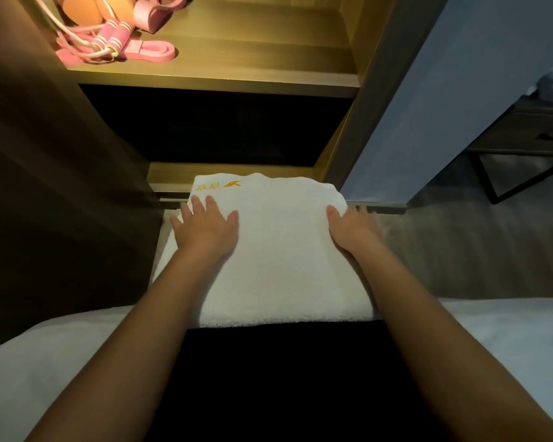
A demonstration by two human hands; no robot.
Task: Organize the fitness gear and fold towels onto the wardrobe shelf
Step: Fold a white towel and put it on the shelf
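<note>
- Here, one folded white towel [278, 250] with a yellow logo [217, 185] lies below the wardrobe shelves, its far end at the wardrobe's bottom board and its near edge over something black
- Two hands: the left grip [205, 229] lies flat on the towel's left side, fingers spread, holding nothing
- The right grip [351, 228] sits at the towel's right edge, thumb on top; its fingers pass the edge and are blurred, so I cannot tell whether they curl under
- On the lit wooden shelf [253, 59] above: one skipping rope [112, 35] with two pink handles, one flat pink band [155, 52], and orange rounded things [77, 12] cut off by the frame
- White bed sheet [45, 362] on both sides, grey floor [460, 244], a dark side table [530, 132] at right
</note>
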